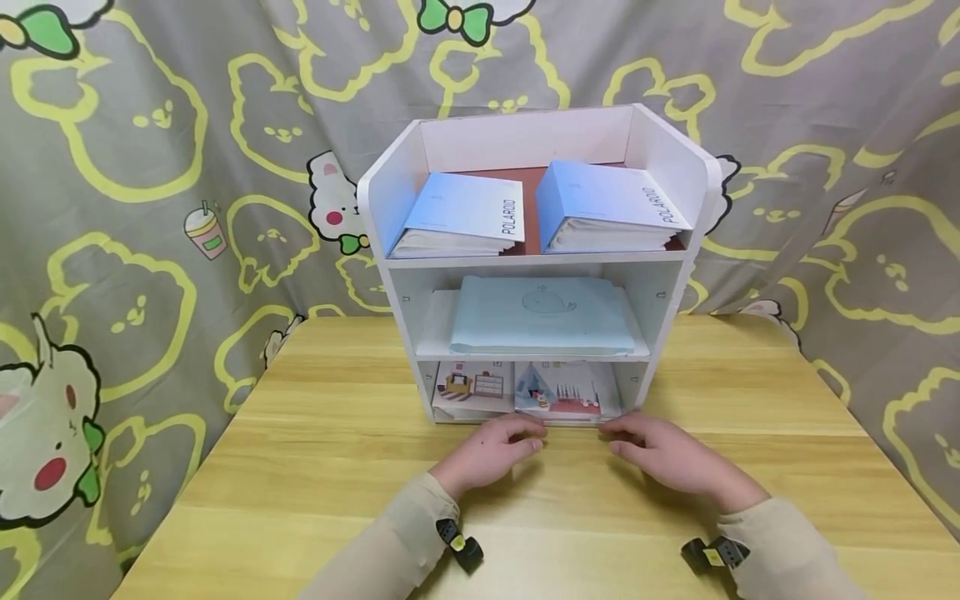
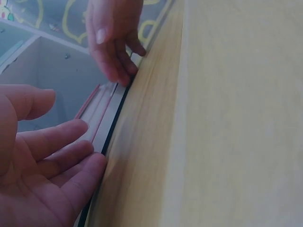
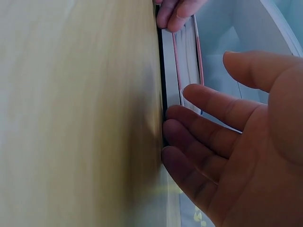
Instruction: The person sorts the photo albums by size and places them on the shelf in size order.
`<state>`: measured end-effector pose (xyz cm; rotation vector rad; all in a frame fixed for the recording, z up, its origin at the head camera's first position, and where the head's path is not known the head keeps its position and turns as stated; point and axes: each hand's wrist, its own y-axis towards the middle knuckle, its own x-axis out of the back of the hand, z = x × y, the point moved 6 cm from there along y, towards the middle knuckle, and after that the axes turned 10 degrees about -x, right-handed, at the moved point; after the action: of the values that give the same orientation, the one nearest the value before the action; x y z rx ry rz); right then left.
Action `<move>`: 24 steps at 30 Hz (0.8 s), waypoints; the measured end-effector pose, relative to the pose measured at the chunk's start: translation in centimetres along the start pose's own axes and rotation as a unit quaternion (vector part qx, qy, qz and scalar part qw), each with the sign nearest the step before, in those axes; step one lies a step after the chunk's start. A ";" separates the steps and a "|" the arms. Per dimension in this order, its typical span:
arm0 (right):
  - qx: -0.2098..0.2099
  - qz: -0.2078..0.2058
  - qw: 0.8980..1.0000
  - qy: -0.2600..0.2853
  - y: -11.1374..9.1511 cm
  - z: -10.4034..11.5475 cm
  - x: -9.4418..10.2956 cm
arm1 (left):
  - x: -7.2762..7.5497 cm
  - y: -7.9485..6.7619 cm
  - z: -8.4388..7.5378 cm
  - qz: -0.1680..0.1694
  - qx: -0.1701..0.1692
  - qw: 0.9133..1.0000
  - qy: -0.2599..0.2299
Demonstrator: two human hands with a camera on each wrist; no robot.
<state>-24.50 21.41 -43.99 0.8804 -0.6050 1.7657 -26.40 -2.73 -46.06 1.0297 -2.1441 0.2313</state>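
A small white three-tier shelf stands on the wooden table. At the left part of its bottom front edge is my left hand, fingers relaxed, thumb apart and nothing held. My right hand is by the bottom right corner, its fingers loosely bent and its palm bare. The wrist views show the fingertips of each hand right at the base board. Behind the hands, on the lowest tier, lie two picture books, one with a yellow sofa and one with a blue tent.
A pale blue flat case with a whale drawing lies on the middle tier. Two blue POLAROID albums lie on top, between the raised sides. A grey patterned curtain hangs behind the wooden table.
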 end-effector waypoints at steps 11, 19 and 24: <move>-0.008 -0.001 1.000 -0.002 0.4 -0.4 0.0 | 0.4 0.3 0.1 -0.004 0.000 1.000 -0.017; -0.007 0.022 1.000 -0.010 0.2 -0.6 1.0 | 2.0 -0.6 0.2 0.019 -0.013 0.999 0.036; -0.006 0.000 1.000 -0.028 -0.6 -0.7 3.4 | 5.8 -3.2 -1.0 0.020 -0.011 0.995 0.100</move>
<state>-24.87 24.09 -41.68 0.9252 -0.6514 1.7393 -25.86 -7.86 -41.81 0.9127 -1.9820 0.3166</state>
